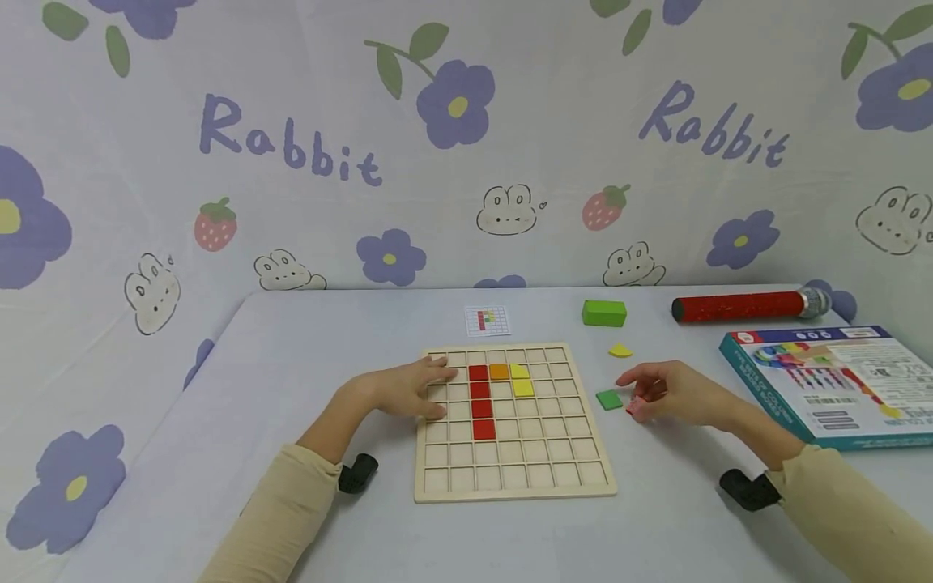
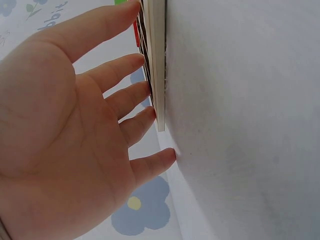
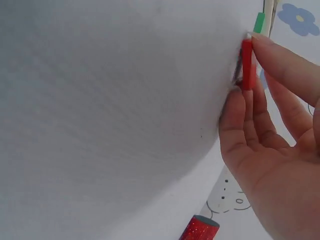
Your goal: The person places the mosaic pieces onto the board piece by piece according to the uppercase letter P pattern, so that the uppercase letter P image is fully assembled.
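Observation:
A wooden grid board (image 1: 539, 453) lies on the table, with a column of red square tiles (image 1: 483, 409), an orange tile (image 1: 499, 372) and yellow tiles (image 1: 523, 388) in its cells. My left hand (image 1: 411, 389) rests at the board's left side with fingers spread; in the left wrist view the fingertips (image 2: 134, 61) touch its edge. To the right of the board, my right hand (image 1: 674, 394) pinches a red tile (image 3: 247, 65) between thumb and fingers, tilted on edge close over the table. Beside it lies a green square tile (image 1: 609, 400).
A yellow fan-shaped tile (image 1: 620, 351) lies farther back. Behind the board is a small pattern card (image 1: 488, 321). A green block (image 1: 603, 313), a red glittery tube (image 1: 739, 307) and a flat printed box (image 1: 838, 389) stand at the right. A printed cloth hangs behind the table.

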Available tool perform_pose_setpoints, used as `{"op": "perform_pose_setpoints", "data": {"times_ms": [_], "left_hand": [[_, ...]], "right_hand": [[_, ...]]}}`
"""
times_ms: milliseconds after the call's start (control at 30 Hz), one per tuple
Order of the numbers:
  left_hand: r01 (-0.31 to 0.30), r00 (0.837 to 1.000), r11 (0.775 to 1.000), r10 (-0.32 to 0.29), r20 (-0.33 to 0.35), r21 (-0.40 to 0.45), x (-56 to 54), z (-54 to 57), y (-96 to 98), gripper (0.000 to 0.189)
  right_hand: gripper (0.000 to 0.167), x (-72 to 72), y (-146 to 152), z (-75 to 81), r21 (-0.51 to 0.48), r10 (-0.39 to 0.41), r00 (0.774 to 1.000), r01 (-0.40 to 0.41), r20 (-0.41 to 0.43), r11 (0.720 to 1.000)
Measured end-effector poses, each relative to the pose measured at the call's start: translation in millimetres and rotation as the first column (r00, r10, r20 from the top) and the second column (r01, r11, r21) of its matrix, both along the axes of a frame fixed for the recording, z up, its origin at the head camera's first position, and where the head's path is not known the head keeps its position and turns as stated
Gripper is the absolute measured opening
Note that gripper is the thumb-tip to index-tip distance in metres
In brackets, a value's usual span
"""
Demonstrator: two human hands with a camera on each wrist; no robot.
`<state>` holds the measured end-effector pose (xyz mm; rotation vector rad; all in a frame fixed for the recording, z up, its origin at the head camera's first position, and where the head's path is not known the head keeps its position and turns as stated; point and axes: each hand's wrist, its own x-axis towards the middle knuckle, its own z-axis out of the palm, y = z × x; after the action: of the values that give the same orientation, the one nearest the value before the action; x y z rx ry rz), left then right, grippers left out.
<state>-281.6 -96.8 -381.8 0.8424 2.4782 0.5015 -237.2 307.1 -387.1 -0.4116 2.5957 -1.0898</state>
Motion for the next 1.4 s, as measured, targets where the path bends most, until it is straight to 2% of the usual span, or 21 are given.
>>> {"op": "perform_pose_setpoints", "data": {"times_ms": [200,300,433,667,867,1067,1400], "left_hand": [[0.006,1.000,1.000,-0.006,-0.006,-0.002,-1.0,-1.4,-0.9,0.066],[0.005,1.000,1.000,-0.005,-0.007,-0.002,-1.2,-1.6,-0.9,0.066],[0.006,1.000,1.000,-0.006,-0.008,-0.003,-0.9,-1.5,-0.9,0.066],[0.001,1.000,1.000,-0.001,-0.011,0.000,-0.4,-1.2,-1.2,0.066],[0.002,1.000,1.000,-0.002,-0.012,-0.002,0.0,-0.7,-0.8,0.066],[0.000,1.000,1.000,0.000,-0.010,0.004,0.3,-0.3,-0.4,0.066],[0.003,1.000,1.000,-0.003,-0.008,0.007,0.6,0.2,-0.1,0.065]], "right_hand": [[0.033,-1.4,2,1.7,0.109,-0.064,0.998,0.062,0.011,0.992],[0.028,-0.3,0,4.2,0.137,-0.120,0.993,0.119,0.003,0.983],[0.028,1.5,-3,7.8,0.106,-0.187,0.982,0.183,0.027,0.977],[0.032,5.7,-12,13.3,0.014,-0.225,0.966,0.225,0.126,0.974],[0.032,12.5,-32,14.9,-0.063,-0.198,0.959,0.215,0.203,0.975],[0.030,17.2,-55,13.7,-0.061,-0.175,0.955,0.195,0.241,0.979],[0.030,21.7,-87,11.3,-0.143,-0.123,0.937,0.178,0.326,0.974]]}}
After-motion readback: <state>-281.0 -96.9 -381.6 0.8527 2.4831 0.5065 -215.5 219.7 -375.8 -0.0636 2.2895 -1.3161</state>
